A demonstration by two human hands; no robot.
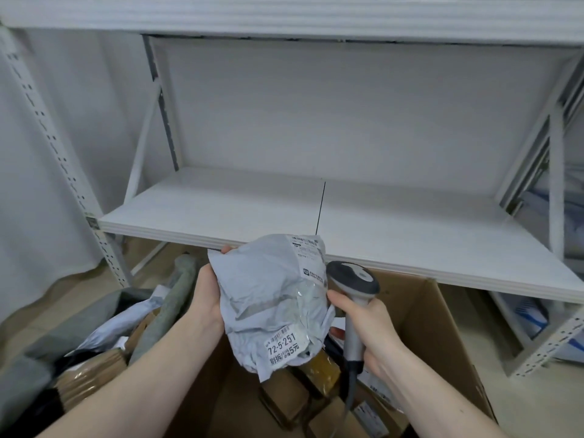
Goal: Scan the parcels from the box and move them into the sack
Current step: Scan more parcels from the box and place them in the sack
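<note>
At far left, one grey sack (47, 339) holds several parcels. The left hand (205, 298) grips one crumpled grey poly-mailer parcel (271, 298), bearing two labels, above the open cardboard box (436, 314). Just beside its right edge, the right hand (369, 330) clasps one handheld scanner (354, 279).

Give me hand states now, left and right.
Left hand: grips the grey poly-bag parcel, held above the cardboard box.
Right hand: grips the barcode scanner by its handle.
</note>
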